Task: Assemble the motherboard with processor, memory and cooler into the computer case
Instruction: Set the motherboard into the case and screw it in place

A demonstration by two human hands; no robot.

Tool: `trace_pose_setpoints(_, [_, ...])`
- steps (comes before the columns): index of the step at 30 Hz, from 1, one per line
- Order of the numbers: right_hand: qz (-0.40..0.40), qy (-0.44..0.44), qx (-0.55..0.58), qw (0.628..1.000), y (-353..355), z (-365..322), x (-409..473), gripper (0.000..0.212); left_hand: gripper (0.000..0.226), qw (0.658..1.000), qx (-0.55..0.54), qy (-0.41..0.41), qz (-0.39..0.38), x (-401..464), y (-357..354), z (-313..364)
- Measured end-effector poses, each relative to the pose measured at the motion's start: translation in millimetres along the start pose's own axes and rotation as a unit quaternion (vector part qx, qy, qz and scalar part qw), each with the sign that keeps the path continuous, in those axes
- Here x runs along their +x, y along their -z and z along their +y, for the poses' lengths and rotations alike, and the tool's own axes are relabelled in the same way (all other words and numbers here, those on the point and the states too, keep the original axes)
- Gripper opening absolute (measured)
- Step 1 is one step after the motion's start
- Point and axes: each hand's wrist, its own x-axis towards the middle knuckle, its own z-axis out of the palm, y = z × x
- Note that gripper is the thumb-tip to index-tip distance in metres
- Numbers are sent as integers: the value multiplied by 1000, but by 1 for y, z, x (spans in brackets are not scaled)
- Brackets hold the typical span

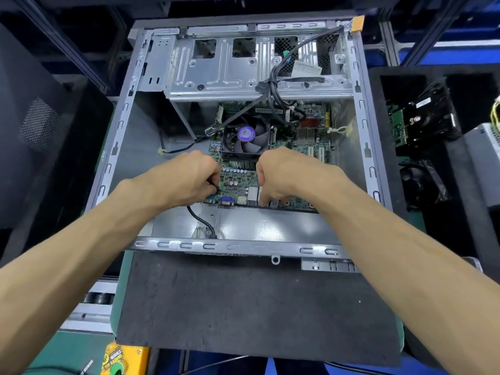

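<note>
Seating of the motherboard (238,182) in the computer case (359,109) was under way; the board lay flat on the case floor, under the drive cage (216,74), its port edge toward the near wall.

Item, cooler (246,139): already mounted on the board, fan upward. The processor, presumably beneath it, could not be seen; memory could not be made out.

Item, left hand (189,180): grip closed, fingers curled at the board's near left corner, a black cable (201,220) running out from under it; whether cable or board was held could not be told.

Item, right hand (281,177): fingers curled downward onto the near edge by the ports; what was held was hidden.

Item, loose black cables (273,90): draped from the cage across the board.

Judged remaining: final alignment of the board, fastening, and connection of cables. No screws were visible.

The case rested on a dark mat (243,307) on the tabletop.
</note>
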Motion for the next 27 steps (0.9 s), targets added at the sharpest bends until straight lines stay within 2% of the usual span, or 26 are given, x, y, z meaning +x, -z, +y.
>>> trace_pose_setpoints(27, [10,0,-10,1000,-4,1,7,28,5,1000,8,4,30,0,-1,1])
